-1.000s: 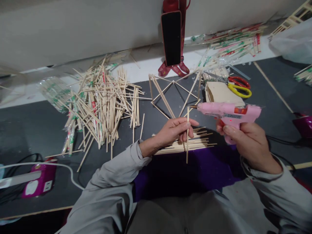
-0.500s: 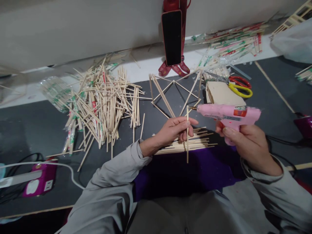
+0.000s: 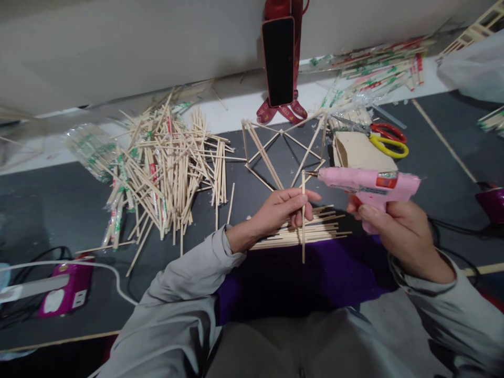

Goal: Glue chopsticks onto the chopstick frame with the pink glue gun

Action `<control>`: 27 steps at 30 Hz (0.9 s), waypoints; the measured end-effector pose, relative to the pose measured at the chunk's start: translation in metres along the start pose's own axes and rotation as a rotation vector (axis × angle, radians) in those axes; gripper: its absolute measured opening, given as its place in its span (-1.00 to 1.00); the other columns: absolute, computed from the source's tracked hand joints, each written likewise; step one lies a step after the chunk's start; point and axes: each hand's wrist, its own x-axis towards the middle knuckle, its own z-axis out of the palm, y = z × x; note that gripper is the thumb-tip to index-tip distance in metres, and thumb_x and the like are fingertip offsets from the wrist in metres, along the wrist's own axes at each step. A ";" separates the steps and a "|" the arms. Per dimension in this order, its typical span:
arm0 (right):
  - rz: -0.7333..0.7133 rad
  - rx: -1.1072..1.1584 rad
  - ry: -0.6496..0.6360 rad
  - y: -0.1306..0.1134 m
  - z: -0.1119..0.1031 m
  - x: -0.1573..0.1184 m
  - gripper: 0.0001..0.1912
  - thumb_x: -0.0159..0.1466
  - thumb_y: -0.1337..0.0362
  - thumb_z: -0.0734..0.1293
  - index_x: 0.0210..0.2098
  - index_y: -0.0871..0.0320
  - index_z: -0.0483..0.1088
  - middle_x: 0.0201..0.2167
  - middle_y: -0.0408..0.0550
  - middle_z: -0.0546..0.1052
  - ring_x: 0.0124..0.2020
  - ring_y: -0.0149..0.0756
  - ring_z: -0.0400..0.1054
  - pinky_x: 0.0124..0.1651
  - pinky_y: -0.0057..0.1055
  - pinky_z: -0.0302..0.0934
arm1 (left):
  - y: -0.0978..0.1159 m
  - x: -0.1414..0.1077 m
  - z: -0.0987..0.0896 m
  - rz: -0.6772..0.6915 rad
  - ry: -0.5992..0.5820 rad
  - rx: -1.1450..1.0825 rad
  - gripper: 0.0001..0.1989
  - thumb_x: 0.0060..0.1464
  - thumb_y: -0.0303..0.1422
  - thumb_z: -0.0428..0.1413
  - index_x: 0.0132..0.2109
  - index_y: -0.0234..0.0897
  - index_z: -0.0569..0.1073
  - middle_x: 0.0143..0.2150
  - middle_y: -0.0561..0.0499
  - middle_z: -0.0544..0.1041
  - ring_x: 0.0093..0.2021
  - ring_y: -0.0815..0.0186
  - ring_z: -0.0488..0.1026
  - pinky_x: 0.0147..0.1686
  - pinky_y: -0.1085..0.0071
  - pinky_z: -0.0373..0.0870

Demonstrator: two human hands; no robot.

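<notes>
Between thumb and fingers, my left hand pinches a thin wooden chopstick held nearly upright. My right hand is wrapped round the handle of a pink hot glue gun. The gun points left, its metal nozzle at the top end of the chopstick; whether the two touch I cannot tell. Just beyond my left hand stands an open frame of joined sticks, its near part hidden by the hand. Several loose chopsticks lie side by side beneath that hand.
A big heap of chopsticks covers the left of the dark table. Scissors rest on a cardboard piece at the right. A phone stands at the back. Purple power strips with cables sit at the left and far right.
Hardly anything differs. The glue gun and my right hand have shifted very slightly left; the chopstick stays in my left hand.
</notes>
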 end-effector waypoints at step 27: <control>0.102 0.110 -0.006 -0.003 0.003 0.000 -0.80 0.30 0.09 0.41 -0.25 0.05 0.61 -0.47 -0.15 0.50 -0.52 -0.44 0.22 -0.48 -0.49 0.08 | 0.000 -0.001 -0.001 0.027 -0.010 -0.014 -0.61 0.18 -0.11 0.24 -0.07 -0.39 0.57 -0.42 0.00 0.55 -0.60 0.51 0.37 -0.60 0.58 0.27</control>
